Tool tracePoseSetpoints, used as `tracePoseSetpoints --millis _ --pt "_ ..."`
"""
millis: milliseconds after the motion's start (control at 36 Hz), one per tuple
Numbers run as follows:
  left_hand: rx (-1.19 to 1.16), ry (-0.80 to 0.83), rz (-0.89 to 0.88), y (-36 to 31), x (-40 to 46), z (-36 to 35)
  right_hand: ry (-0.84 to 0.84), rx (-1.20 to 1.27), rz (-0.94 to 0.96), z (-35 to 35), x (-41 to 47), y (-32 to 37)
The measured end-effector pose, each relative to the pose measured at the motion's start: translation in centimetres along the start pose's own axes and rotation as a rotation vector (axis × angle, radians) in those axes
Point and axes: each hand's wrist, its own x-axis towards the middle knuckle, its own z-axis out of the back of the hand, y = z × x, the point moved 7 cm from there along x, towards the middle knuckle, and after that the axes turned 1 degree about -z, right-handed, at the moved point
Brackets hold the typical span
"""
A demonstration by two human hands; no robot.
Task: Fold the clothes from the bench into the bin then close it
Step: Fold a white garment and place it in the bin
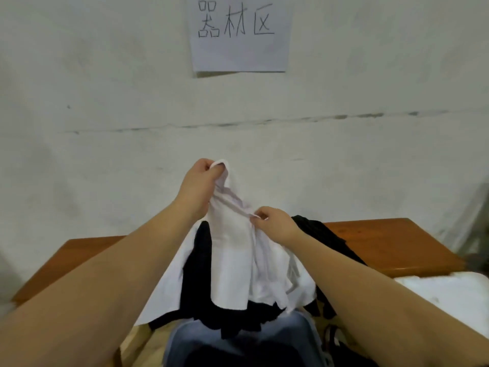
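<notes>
A white garment (232, 250) hangs lifted above the brown wooden bench (383, 245). My left hand (201, 184) grips its top edge, raised high near the wall. Lower and to the right, my right hand (275, 223) pinches a fold of the same white cloth. Black clothes (201, 295) lie heaped on the bench under and behind the white garment, with more black cloth (325, 234) trailing to the right. A white object (447, 292) at the right edge may be the bin, but I cannot tell; its shape is unclear.
A white wall (105, 128) stands right behind the bench, with a paper sign (239, 33) taped up high. Blue denim (238, 340) fills the bottom centre. A dark object (344, 350) lies at the lower right on a light floor.
</notes>
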Motion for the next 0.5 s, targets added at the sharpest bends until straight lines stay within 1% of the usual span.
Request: tracePoseSetpoints --millis 56,139,222,278,361,389,500 --pt "0.021 -0.036 -0.031 -1.2 0.0 1.7 0.037 -0.015 0.011 0.3 -0.5 0.7" --pt "0.042 -0.056 -0.037 -2.2 -0.2 3.5 0.008 0.028 -0.015 1.3 -0.8 1.0" --pt "0.095 -0.085 -0.053 -2.9 -0.6 5.3 -0.049 0.188 -0.056 2.7 -1.2 1.6" --pt "0.111 -0.106 -0.062 -3.3 -0.7 6.3 -0.095 0.265 -0.051 4.1 -1.2 2.6" --pt "0.107 -0.134 -0.051 -3.4 -0.7 7.8 -0.090 0.418 -0.038 5.7 -1.0 3.7" --pt "0.107 -0.147 -0.047 -3.5 -0.6 8.4 -0.080 0.401 -0.019 6.2 -0.9 4.0" --pt "0.094 -0.190 -0.036 -3.8 -0.5 10.4 0.020 0.070 0.092 7.7 -1.6 4.5"
